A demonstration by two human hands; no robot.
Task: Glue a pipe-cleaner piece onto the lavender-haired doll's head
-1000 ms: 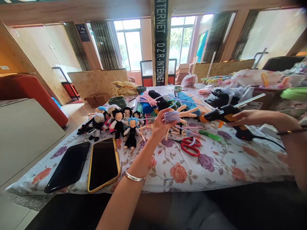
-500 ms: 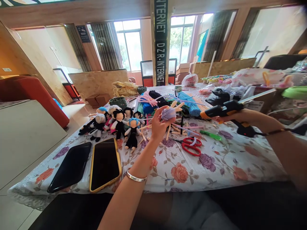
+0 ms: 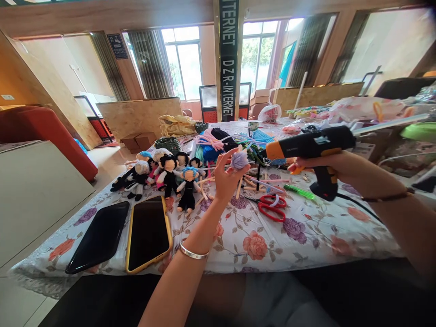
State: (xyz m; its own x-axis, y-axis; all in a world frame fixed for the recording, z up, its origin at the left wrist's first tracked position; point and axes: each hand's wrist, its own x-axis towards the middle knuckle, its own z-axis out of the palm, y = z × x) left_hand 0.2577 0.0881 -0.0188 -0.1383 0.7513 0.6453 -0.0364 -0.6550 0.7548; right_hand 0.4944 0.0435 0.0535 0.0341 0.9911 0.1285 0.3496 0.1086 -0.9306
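Note:
My left hand (image 3: 225,179) is raised over the floral tablecloth (image 3: 252,236) and pinches a small pipe-cleaner doll (image 3: 239,160) with a lilac head and peach limbs. My right hand (image 3: 318,164) grips a black and orange glue gun (image 3: 308,144), held level with its nozzle pointing left, a short gap from the doll's head. A clear glue stick juts from the gun's back end. The gun's black cord runs off to the right.
Several finished dolls (image 3: 163,175) lie left of my left hand. Two phones (image 3: 148,234) lie near the front edge. Red scissors (image 3: 271,207), a green pen (image 3: 299,192) and loose pipe cleaners (image 3: 218,141) sit under and behind the hands. Bags crowd the right side.
My right hand lifted the glue gun off the table and swung it left toward the doll. My left hand turned the doll so its lilac head faces the nozzle.

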